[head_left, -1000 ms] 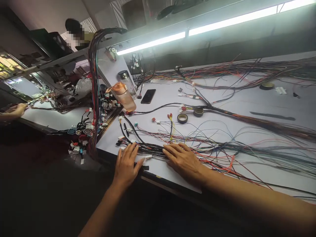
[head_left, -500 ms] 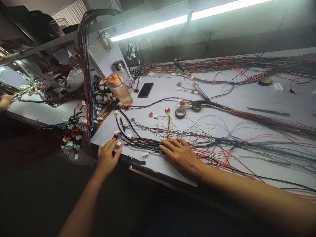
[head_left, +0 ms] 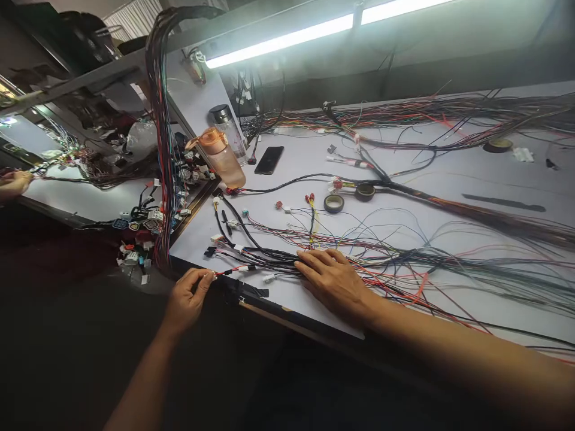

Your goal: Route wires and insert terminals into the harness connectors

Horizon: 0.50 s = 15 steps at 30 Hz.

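Observation:
At the table's front edge, my left hand (head_left: 190, 293) pinches the white connector (head_left: 214, 276) that ends a red and black wire branch (head_left: 231, 271). The branch is pulled out straight toward the lower left from the wiring harness (head_left: 274, 257). My right hand (head_left: 332, 278) lies flat over the harness's black bundle, fingers stretched out and slightly spread. Just above my left hand, a black connector (head_left: 209, 252) rests on the table. A loose-looking white connector (head_left: 270, 278) lies between my two hands.
Tape rolls (head_left: 333, 204) and a phone (head_left: 269, 160) lie behind the harness. An orange-lidded bottle (head_left: 224, 158) stands beside a clear flask (head_left: 229, 131). A thick hanging wire bundle (head_left: 160, 120) is at left. Another person's hand (head_left: 15, 184) shows at far left.
My left hand has closed on the white connector and drawn its branch down and left, away from the other connectors. My right hand stays on the bundle. The view has shifted slightly.

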Each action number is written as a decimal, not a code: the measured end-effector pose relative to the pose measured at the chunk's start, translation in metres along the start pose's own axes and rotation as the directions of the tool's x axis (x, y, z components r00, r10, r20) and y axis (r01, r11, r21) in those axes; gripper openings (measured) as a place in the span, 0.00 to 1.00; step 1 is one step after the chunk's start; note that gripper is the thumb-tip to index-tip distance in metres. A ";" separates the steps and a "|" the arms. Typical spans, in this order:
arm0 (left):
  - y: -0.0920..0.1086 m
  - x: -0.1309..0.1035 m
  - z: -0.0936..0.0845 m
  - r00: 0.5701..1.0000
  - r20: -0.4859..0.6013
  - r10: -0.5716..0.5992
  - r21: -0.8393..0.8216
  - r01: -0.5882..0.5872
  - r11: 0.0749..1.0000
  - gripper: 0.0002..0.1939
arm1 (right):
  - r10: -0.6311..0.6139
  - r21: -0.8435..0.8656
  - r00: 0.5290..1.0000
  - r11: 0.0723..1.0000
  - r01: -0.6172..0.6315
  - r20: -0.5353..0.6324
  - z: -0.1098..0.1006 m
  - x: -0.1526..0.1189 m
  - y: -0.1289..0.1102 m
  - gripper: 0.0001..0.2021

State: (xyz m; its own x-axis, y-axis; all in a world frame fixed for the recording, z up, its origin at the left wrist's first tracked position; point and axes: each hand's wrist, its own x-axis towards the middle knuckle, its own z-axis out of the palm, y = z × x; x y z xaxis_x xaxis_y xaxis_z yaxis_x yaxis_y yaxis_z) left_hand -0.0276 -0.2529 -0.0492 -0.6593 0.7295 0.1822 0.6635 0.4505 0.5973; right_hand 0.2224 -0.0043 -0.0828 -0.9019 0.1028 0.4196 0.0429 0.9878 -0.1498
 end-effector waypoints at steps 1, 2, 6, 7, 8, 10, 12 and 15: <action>0.002 -0.002 0.000 0.999 -0.010 -0.036 -0.034 0.036 0.999 0.16 | 0.001 -0.002 1.000 1.000 -0.001 0.003 -0.001 0.000 0.000 0.13; 0.004 -0.003 0.001 0.997 -0.017 -0.078 -0.062 0.076 0.995 0.17 | 0.000 -0.003 1.000 1.000 0.000 0.008 -0.001 0.000 0.000 0.13; 0.007 -0.007 0.004 0.960 -0.047 -0.278 -0.168 0.266 0.949 0.25 | -0.004 -0.001 1.000 1.000 0.004 0.021 -0.003 0.000 0.000 0.14; 0.008 -0.008 0.005 0.947 -0.051 -0.318 -0.197 0.303 0.932 0.26 | -0.004 -0.001 1.000 1.000 0.004 0.021 -0.003 0.000 0.000 0.14; 0.008 -0.009 0.005 0.935 -0.051 -0.351 -0.224 0.331 0.916 0.27 | -0.004 -0.001 1.000 1.000 0.004 0.023 -0.003 -0.001 0.000 0.14; 0.010 -0.010 0.005 0.919 -0.047 -0.391 -0.276 0.364 0.889 0.28 | -0.001 -0.002 1.000 1.000 0.001 0.028 -0.002 -0.001 0.001 0.14; 0.013 -0.010 0.005 0.910 -0.051 -0.411 -0.323 0.374 0.869 0.29 | 0.000 -0.001 0.999 1.000 0.000 0.035 -0.003 -0.001 0.001 0.14; 0.016 -0.011 0.005 0.903 -0.076 -0.423 -0.346 0.374 0.860 0.28 | 0.002 0.002 1.000 1.000 -0.002 0.029 -0.004 -0.001 0.000 0.13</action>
State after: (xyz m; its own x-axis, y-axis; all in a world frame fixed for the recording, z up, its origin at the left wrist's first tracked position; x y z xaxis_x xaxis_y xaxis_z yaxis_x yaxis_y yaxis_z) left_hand -0.0079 -0.2505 -0.0457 -0.9029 0.4289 -0.0288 0.2018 0.4821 0.8526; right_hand 0.2246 -0.0037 -0.0798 -0.9139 0.1016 0.3930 0.0442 0.9873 -0.1525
